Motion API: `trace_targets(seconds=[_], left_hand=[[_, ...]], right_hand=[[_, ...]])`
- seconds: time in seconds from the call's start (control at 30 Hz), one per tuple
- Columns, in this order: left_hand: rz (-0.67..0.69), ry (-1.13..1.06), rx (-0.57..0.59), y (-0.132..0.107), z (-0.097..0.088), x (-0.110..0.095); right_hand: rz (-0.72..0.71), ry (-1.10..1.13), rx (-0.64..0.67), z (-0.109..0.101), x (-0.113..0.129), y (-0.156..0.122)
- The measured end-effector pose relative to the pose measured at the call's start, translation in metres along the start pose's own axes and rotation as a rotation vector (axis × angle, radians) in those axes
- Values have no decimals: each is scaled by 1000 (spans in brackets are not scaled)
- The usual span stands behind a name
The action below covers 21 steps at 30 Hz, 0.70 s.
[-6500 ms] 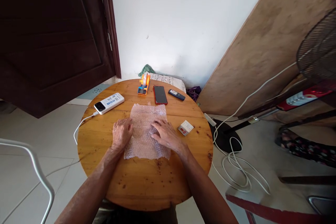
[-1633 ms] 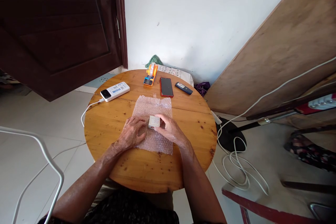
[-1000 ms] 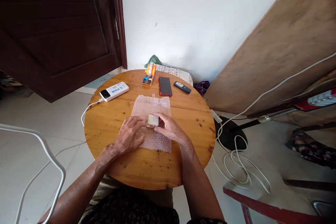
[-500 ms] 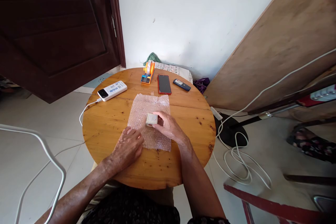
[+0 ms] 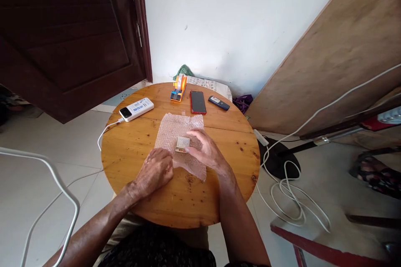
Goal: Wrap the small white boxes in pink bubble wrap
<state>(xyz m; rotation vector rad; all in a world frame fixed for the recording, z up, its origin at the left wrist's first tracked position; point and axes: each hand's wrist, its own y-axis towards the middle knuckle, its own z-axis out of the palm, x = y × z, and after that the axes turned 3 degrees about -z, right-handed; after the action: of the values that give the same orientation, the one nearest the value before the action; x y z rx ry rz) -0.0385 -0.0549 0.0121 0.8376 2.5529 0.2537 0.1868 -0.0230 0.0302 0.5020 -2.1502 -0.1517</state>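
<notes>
A sheet of bubble wrap (image 5: 175, 131) lies on the round wooden table (image 5: 134, 150), its near edge lifted off the wood. A small flat box (image 5: 182, 144) rests on the middle of the sheet. My left hand (image 5: 156, 170) is closed on the sheet's near left edge and lifts it. My right hand (image 5: 205, 151) sits at the box's right side, fingers curled, fingertips touching the box.
At the table's far side lie a white power bank (image 5: 136, 109) with a cable, an orange tape dispenser (image 5: 177, 89), a red-cased phone (image 5: 198, 102) and a small dark phone (image 5: 219, 103). White cables (image 5: 288, 200) coil on the floor at right. A dark door (image 5: 72, 37) stands behind.
The small box went from the table's right onto the bubble wrap. My left hand left the box, slid to the sheet's near edge and now lifts it; the box now lies flat.
</notes>
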Motion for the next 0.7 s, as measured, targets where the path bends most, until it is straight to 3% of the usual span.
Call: trace_targets(seconds=[0.13, 0.27, 0.5, 0.7], left_hand=[[-33, -35, -69, 25, -13, 1], [-129, -31, -48, 51, -14, 5], [-264, -201, -40, 65, -10, 18], [-253, -432, 33, 65, -8, 25]], right_hand=[[-27, 104, 67, -15, 11, -4], [-23, 78, 138, -16, 11, -6], [92, -1, -93, 2, 0, -3], [229, 13, -139, 16, -5, 0]])
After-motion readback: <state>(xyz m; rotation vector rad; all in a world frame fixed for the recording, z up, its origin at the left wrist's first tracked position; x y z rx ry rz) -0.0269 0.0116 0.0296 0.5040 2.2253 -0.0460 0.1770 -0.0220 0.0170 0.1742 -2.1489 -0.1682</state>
